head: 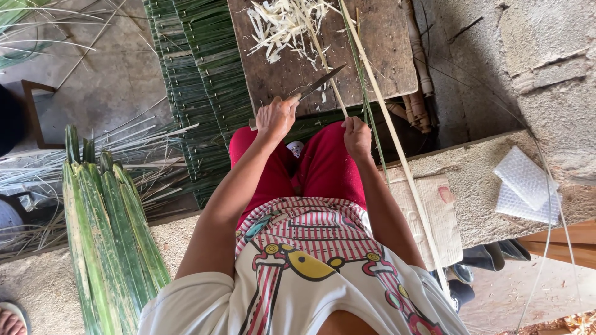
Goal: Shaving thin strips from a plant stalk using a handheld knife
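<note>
My left hand (276, 118) is shut on the handle of a knife (320, 82), whose blade points up and right over a worn wooden board (385, 56). My right hand (357, 136) pinches a thin pale stick (332, 77) that runs up across the board, just beside the blade tip. A long pale leaf rib (397, 149) and a narrow green leaf strip (366, 105) pass by my right hand and down past my right side. A pile of pale shavings (285, 25) lies on the far part of the board. Both hands rest above my red-trousered knees.
A bundle of long green leaves (112, 236) stands at my left. A mat of stitched green leaves (205, 80) lies under the board. Bubble-wrap pieces (524, 186) sit on the concrete ledge (484, 167) at right. Another person's foot (9, 319) shows bottom left.
</note>
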